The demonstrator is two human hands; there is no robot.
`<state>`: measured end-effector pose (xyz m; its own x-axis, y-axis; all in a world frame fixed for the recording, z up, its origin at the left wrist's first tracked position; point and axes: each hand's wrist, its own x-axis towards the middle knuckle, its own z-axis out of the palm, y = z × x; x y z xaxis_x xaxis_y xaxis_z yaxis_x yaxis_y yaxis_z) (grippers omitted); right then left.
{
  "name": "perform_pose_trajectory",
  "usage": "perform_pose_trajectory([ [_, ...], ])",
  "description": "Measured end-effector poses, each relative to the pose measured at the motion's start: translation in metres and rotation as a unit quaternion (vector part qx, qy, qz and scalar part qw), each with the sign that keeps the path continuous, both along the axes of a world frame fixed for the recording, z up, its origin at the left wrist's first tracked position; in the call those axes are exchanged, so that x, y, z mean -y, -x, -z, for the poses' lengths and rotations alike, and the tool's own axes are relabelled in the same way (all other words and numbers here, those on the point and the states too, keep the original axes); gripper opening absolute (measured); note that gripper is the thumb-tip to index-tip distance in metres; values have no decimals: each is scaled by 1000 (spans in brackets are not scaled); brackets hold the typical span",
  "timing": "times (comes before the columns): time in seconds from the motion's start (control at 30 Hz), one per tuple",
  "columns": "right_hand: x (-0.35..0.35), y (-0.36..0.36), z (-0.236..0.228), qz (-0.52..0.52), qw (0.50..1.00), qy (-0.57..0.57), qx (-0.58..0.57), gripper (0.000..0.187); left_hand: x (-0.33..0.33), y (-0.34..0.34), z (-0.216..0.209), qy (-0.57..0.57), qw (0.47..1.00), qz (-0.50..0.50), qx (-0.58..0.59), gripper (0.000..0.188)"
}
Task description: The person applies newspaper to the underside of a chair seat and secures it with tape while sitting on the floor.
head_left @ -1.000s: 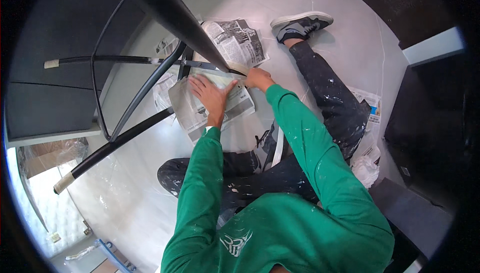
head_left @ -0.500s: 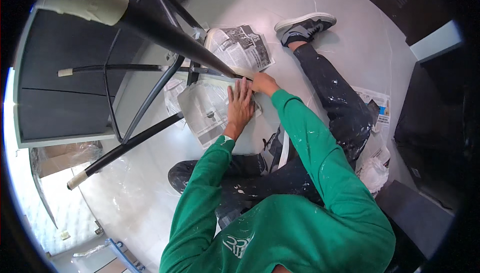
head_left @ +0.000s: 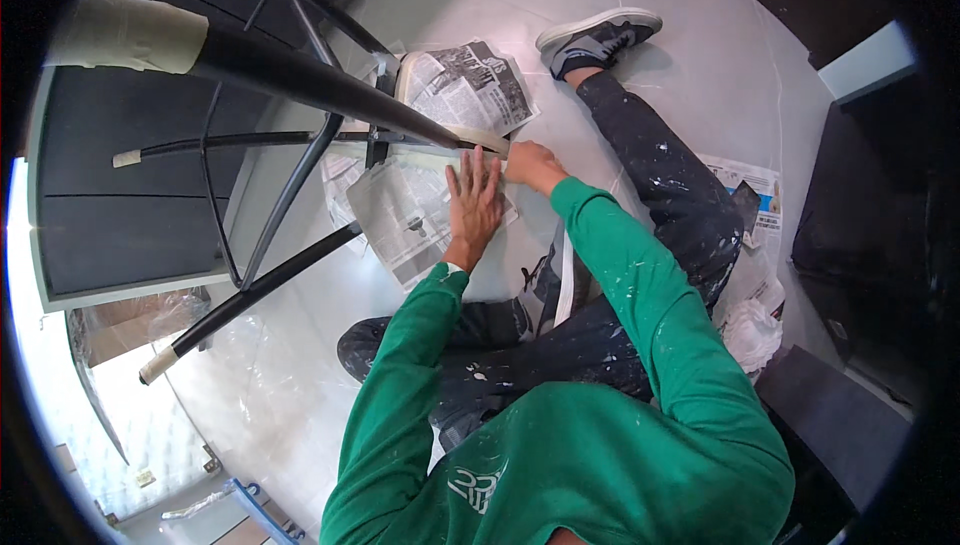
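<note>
A stool or chair with black metal legs [head_left: 330, 88] lies tipped over, its leg ends wrapped in masking tape [head_left: 130, 33]. Newspaper [head_left: 400, 210] covers the part by my hands, and a second newspaper piece [head_left: 468, 85] lies just beyond. My left hand [head_left: 474, 210] rests flat on the nearer sheet, fingers spread, fingertips beside the black frame. Right of it, my right hand [head_left: 533, 165] is closed at the end of a pale strip of masking tape [head_left: 483, 138] along the frame's edge. My fingers hide the exact grip.
My outstretched leg [head_left: 660, 160] in dark paint-flecked trousers lies at the right. More newspaper [head_left: 752, 185] and crumpled white paper [head_left: 750, 333] are beside it. A dark panel [head_left: 130, 185] stands at the left, with clear plastic [head_left: 185, 315] below. Lower left is a blue-edged object [head_left: 258, 510].
The stool's frame has shifted slightly left and down in view. My left hand has slid a little left, its fingers spread wider; the right stays closed at the strip.
</note>
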<state>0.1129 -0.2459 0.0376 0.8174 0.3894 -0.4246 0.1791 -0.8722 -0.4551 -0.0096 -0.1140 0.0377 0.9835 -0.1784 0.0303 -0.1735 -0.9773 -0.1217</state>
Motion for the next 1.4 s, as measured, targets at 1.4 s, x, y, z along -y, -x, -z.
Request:
perform_pose_trajectory([
  [1.4,24,59,28,-162,945,-55,278,19,5,7,12,10,999,-45,15,68],
])
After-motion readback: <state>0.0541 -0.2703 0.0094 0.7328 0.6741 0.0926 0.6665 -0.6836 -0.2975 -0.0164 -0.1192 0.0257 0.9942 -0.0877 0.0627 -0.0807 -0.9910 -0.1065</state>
